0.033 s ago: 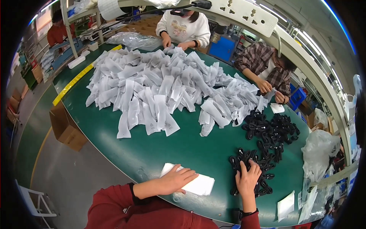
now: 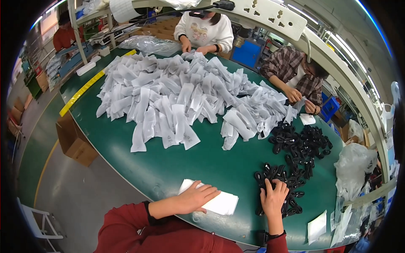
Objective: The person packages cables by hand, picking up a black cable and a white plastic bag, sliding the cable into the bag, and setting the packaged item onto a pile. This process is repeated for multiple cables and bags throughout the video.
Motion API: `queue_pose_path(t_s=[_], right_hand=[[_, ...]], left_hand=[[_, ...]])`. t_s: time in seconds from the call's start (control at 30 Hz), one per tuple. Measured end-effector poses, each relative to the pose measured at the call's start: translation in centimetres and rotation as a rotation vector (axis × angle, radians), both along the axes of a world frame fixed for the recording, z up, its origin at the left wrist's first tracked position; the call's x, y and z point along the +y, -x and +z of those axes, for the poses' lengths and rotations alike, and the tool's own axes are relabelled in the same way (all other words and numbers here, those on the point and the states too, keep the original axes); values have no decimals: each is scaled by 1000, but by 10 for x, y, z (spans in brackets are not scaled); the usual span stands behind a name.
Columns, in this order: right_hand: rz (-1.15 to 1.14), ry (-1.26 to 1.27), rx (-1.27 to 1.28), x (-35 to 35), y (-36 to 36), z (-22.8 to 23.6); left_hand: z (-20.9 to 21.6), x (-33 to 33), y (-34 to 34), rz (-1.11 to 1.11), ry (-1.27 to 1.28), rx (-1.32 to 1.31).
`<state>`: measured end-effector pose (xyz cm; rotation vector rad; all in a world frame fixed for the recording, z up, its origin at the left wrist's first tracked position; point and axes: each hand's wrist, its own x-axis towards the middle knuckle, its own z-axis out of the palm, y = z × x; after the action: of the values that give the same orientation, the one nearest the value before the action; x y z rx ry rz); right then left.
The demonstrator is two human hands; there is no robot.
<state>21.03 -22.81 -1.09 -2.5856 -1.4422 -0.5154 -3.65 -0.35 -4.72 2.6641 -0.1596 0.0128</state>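
My left hand (image 2: 195, 199) lies flat with fingers stretched over a stack of flat white bags (image 2: 225, 204) near the table's front edge. Its palm and fingers cover part of the stack. To the right, my right hand (image 2: 273, 199) reaches onto a heap of coiled black cables (image 2: 295, 184), fingers apart and fingertips among the nearest coils. I see nothing lifted in it. Beyond both hands spreads a large pile of pale, translucent sleeve-like bags (image 2: 168, 95), apparently filled; their contents are hard to make out.
The green table (image 2: 177, 166) has a curved edge with yellow tape (image 2: 84, 90) at left. Two co-workers handle bags across it, at the far side and at right. A power strip (image 2: 270, 14) hangs on the frame overhead. A cardboard box (image 2: 76, 141) stands on the floor.
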Motion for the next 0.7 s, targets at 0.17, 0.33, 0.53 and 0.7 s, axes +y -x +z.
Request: queue_pose_path(t_s=[0.17, 0.33, 0.53, 0.7], right_hand=[[-59, -63, 11, 8, 2, -18], [-115, -337, 117, 9, -28, -28], [-278, -923, 777, -25, -11, -20], [-143, -1051, 1138, -40, 56, -8]], left_hand=[[7, 9, -2, 11, -94, 30], [29, 14, -3, 160, 6, -366], [26, -6, -11, 217, 170, -479], [16, -39, -27, 145, 219, -459]])
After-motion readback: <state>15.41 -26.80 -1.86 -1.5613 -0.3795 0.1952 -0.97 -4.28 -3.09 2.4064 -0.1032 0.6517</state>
